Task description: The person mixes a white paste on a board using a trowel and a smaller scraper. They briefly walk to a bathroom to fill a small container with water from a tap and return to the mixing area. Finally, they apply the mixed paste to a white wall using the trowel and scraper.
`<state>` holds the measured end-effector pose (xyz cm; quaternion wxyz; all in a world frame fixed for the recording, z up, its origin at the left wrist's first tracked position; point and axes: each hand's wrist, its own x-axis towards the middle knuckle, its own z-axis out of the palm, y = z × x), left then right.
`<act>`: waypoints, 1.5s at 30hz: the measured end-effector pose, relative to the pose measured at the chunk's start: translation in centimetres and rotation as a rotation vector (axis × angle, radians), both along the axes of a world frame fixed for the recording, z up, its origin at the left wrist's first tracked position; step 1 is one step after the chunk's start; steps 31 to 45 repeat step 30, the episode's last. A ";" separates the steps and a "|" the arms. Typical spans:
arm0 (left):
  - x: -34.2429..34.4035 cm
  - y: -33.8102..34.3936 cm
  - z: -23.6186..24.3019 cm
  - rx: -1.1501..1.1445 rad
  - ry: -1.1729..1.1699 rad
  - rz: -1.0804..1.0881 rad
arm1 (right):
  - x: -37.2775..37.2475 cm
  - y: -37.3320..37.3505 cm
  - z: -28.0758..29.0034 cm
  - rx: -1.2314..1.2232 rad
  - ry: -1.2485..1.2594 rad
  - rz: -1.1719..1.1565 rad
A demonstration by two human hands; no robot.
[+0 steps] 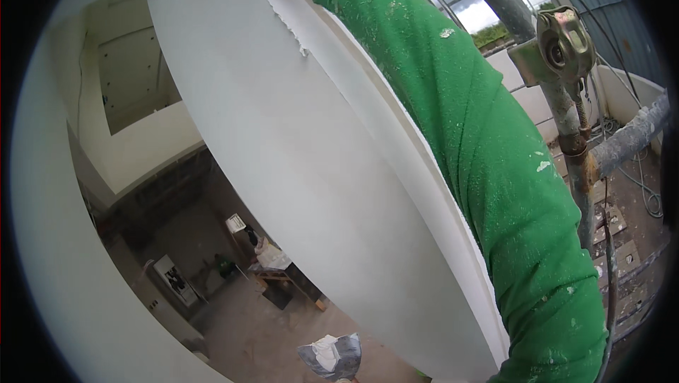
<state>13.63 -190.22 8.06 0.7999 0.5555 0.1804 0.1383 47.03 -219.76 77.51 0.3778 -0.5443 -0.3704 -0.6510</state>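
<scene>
Right arm (488,149) in a green, white-spattered sleeve, stretched up from the lower right edge toward the top edge; bare wrist just visible there, hand cut off from view. Left hand unseen.

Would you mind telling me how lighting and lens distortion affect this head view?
Head view: even daylight, no harsh glare; the fisheye bows the white wall and scaffold pole; corners go black; the green sleeve looks sharp; both hands lie outside the frame.

Scaffold pole (566,111) upright at right, metal coupler clamp (562,43) near its top. Wooden workbench (283,278) on the floor far below.
</scene>
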 end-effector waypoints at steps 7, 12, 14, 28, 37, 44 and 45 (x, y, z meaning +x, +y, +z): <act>0.9 -0.5 1.2 -0.003 0.049 0.048 | 4.1 -0.5 1.9 -0.232 -0.174 -0.118; 1.5 -1.7 2.3 -0.027 0.083 0.115 | -2.7 -2.8 -16.1 -0.279 0.060 -0.065; 2.3 -1.8 2.3 -0.040 0.092 0.080 | -1.8 -2.9 -22.9 -0.208 -0.002 -0.099; 2.9 -2.5 2.5 -0.380 -0.355 -0.718 | -15.6 -7.4 -45.5 -0.221 0.405 0.014; 3.6 -4.7 1.0 -0.540 -0.363 -0.916 | -17.5 -8.5 -48.4 -0.198 0.397 0.095; 3.6 -4.7 1.0 -0.540 -0.363 -0.916 | -17.5 -8.5 -48.4 -0.198 0.397 0.095; 3.6 -4.7 1.0 -0.540 -0.363 -0.916 | -17.5 -8.5 -48.4 -0.198 0.397 0.095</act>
